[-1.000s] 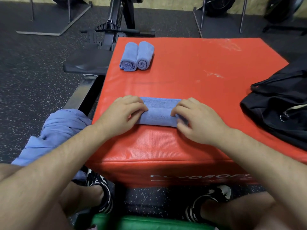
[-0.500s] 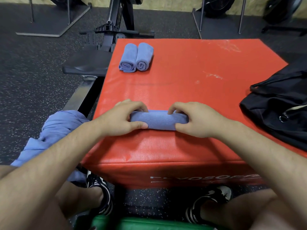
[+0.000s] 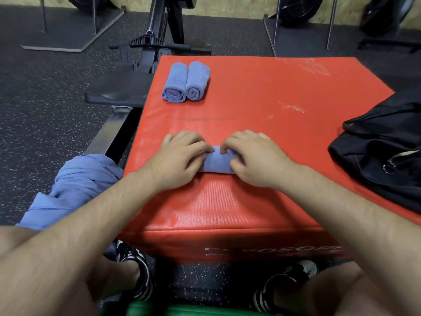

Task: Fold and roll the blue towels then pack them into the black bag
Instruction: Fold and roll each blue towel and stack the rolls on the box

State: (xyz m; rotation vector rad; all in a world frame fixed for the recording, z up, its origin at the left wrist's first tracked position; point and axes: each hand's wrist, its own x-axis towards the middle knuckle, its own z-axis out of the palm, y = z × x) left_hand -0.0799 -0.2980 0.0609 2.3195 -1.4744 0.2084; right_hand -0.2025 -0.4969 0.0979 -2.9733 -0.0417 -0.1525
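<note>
A rolled blue towel (image 3: pixel 216 161) lies crosswise near the front of the red padded box (image 3: pixel 262 99). My left hand (image 3: pixel 180 159) grips its left end with curled fingers, and my right hand (image 3: pixel 252 156) grips its right end; only the middle of the roll shows between them. Two finished towel rolls (image 3: pixel 185 82) lie side by side at the box's far left corner. The black bag (image 3: pixel 382 153) slumps on the box's right edge, a metal ring showing on it. A heap of loose blue towels (image 3: pixel 75 188) rests at my left knee.
A black rowing machine seat and rail (image 3: pixel 118 87) stand just left of the box. Dark speckled gym floor surrounds it, with metal stands at the back. My shoes (image 3: pixel 136 274) are under the box's front edge, and a green pad (image 3: pixel 145 310) sits below.
The flat folded towel has been rolled into a tight roll. Both hands have closed in toward its middle and curled round it.
</note>
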